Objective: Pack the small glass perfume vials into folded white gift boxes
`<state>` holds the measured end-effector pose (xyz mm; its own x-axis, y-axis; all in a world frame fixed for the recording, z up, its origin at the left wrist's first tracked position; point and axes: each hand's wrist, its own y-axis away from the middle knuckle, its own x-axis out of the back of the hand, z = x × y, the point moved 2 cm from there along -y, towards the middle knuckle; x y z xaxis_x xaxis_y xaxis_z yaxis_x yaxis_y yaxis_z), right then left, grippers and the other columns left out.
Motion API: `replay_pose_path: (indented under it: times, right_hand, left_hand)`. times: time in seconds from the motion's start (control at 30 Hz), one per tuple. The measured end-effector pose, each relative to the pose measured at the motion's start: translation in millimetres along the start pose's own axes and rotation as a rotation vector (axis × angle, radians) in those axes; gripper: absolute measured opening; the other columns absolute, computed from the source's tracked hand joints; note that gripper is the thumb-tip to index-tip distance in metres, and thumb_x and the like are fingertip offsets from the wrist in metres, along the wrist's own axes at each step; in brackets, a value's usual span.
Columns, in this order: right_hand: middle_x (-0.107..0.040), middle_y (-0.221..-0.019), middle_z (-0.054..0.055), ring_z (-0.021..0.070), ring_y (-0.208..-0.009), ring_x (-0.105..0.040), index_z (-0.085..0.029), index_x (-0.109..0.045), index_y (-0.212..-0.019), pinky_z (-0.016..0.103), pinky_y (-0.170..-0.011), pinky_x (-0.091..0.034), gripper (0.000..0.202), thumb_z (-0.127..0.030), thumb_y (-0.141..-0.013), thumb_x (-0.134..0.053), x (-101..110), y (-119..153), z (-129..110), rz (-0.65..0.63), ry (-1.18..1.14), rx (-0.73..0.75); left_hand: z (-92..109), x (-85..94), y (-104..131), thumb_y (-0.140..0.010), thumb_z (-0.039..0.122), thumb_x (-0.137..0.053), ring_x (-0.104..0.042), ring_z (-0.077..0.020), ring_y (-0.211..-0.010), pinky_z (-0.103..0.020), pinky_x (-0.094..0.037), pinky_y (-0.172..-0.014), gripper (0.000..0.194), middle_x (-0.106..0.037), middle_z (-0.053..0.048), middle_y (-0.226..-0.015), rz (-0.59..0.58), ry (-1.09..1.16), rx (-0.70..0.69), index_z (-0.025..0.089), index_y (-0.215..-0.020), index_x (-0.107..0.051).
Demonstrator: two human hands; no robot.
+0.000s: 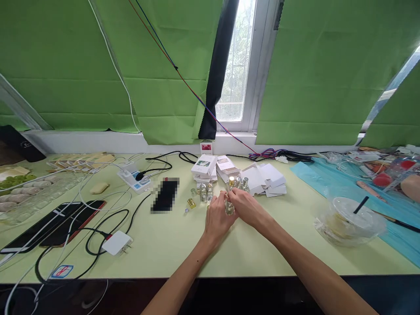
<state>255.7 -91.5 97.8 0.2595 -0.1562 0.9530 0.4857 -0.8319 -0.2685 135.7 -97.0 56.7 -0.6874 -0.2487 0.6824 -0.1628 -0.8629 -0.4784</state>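
So the left hand point(216, 218) and right hand point(245, 204) are meeting over the surface point(256, 258), fingers drawn in narrow, and both are holding a little glass bottle point(229, 208). It's sitting right between them, mostly covered, so I can't tell which fingers are pressing where. More bottles point(206, 192) are standing just beyond the left hand, with a gold cap point(191, 203) lying off to its left. Another bunch is poking up right behind the right hand. White boxes point(204, 166) are piling up past the left hand, and loose card point(267, 177) is spreading beyond the right one. A phone point(166, 194) is lying further left of the left hand, and a bagged cup point(352, 214) is sitting well right of the right hand.
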Motion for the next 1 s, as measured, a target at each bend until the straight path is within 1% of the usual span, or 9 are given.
replay_pose_path:
  times: [0.1,0.23,0.33,0.47,0.6,0.7,0.8,0.9,1.0]
  right_hand:
    - [-0.063,-0.082,0.007,0.0228,-0.075,-0.066,-0.017,-0.061,-0.085,0.029,-0.065,-0.047,0.039,0.017,-0.069,-0.051,8.3,-5.1,-2.3,0.005,-0.008,0.021]
    - [-0.063,-0.089,0.009,0.0222,-0.081,-0.064,-0.019,-0.058,-0.078,0.029,-0.069,-0.045,0.034,0.014,-0.075,-0.051,37.8,-19.5,-3.5,0.046,-0.031,0.054]
    - [-0.063,-0.091,0.008,0.0199,-0.077,-0.062,-0.02,-0.058,-0.08,0.029,-0.068,-0.041,0.029,0.009,-0.081,-0.053,51.8,-23.6,5.3,0.077,-0.072,-0.025]
    - [-0.061,-0.077,0.005,0.0181,-0.063,-0.058,-0.02,-0.054,-0.076,0.028,-0.059,-0.033,0.029,0.007,-0.082,-0.051,28.7,-2.3,30.5,0.076,-0.093,-0.195]
    - [-0.062,-0.069,0.003,0.0186,-0.063,-0.059,-0.02,-0.054,-0.076,0.026,-0.058,-0.033,0.026,0.005,-0.08,-0.053,-14.0,25.5,52.2,0.074,-0.129,-0.347]
    - [-0.066,-0.07,0.005,0.0197,-0.067,-0.061,-0.02,-0.056,-0.075,0.025,-0.058,-0.035,0.023,0.003,-0.08,-0.054,-31.6,31.0,57.1,0.084,-0.169,-0.402]
    - [-0.066,-0.068,0.003,0.0193,-0.066,-0.062,-0.02,-0.059,-0.077,0.025,-0.059,-0.038,0.019,-0.002,-0.081,-0.057,-32.3,27.3,56.2,0.11,-0.22,-0.414]
    - [-0.067,-0.072,0.005,0.0199,-0.064,-0.062,-0.019,-0.063,-0.089,0.028,-0.063,-0.043,0.015,-0.01,-0.09,-0.051,-21.8,21.3,59.2,0.189,-0.254,-0.441]
    - [-0.068,-0.101,0.015,0.0261,-0.085,-0.065,-0.016,-0.061,-0.118,0.035,-0.076,-0.047,0.027,-0.026,-0.095,-0.051,-10.1,11.6,71.7,0.3,-0.278,-0.472]
  left_hand:
    - [-3.2,-2.8,-1.0,-0.073,0.019,-0.068,-0.06,-0.0253,-0.082,-0.032,-0.047,-0.067,0.039,-0.068,-0.003,-0.088,0.019,-0.017,-0.007,0.024,-0.108,-0.052]
    - [-5.1,-5.9,-2.0,-0.073,0.018,-0.068,-0.061,-0.026,-0.084,-0.034,-0.049,-0.071,0.036,-0.067,-0.004,-0.088,0.043,-0.052,-0.031,0.022,-0.105,-0.052]
    - [-6.0,-7.8,-1.2,-0.075,0.017,-0.068,-0.062,-0.0264,-0.09,-0.036,-0.05,-0.075,0.038,-0.068,-0.004,-0.091,0.044,-0.046,-0.04,0.022,-0.108,-0.052]
    - [-9.2,-10.1,-1.1,-0.076,0.018,-0.068,-0.063,-0.028,-0.095,-0.037,-0.051,-0.077,0.042,-0.069,-0.006,-0.097,0.05,-0.066,-0.015,0.021,-0.115,-0.051]
    - [-13.5,-10.9,-6.2,-0.08,0.019,-0.067,-0.063,-0.0314,-0.1,-0.04,-0.052,-0.078,0.043,-0.07,-0.01,-0.105,0.046,-0.129,-0.002,0.019,-0.121,-0.052]
    - [-16.6,-9.8,-10.6,-0.083,0.021,-0.065,-0.061,-0.0344,-0.106,-0.043,-0.053,-0.081,0.049,-0.069,-0.013,-0.111,0.064,-0.186,-0.008,0.017,-0.13,-0.05]
    - [-18.4,-7.5,-11.8,-0.088,0.023,-0.062,-0.059,-0.0354,-0.11,-0.045,-0.052,-0.084,0.05,-0.067,-0.016,-0.121,0.082,-0.255,-0.018,0.015,-0.135,-0.048]
    - [-16.7,-2.2,-13.3,-0.092,0.032,-0.061,-0.057,-0.0349,-0.109,-0.046,-0.052,-0.087,0.047,-0.063,-0.017,-0.13,0.095,-0.33,-0.027,0.016,-0.134,-0.051]
    - [-10.8,6.8,-24.5,-0.094,0.04,-0.061,-0.056,-0.0339,-0.107,-0.047,-0.05,-0.092,0.046,-0.061,-0.017,-0.131,0.1,-0.38,-0.022,0.016,-0.132,-0.055]
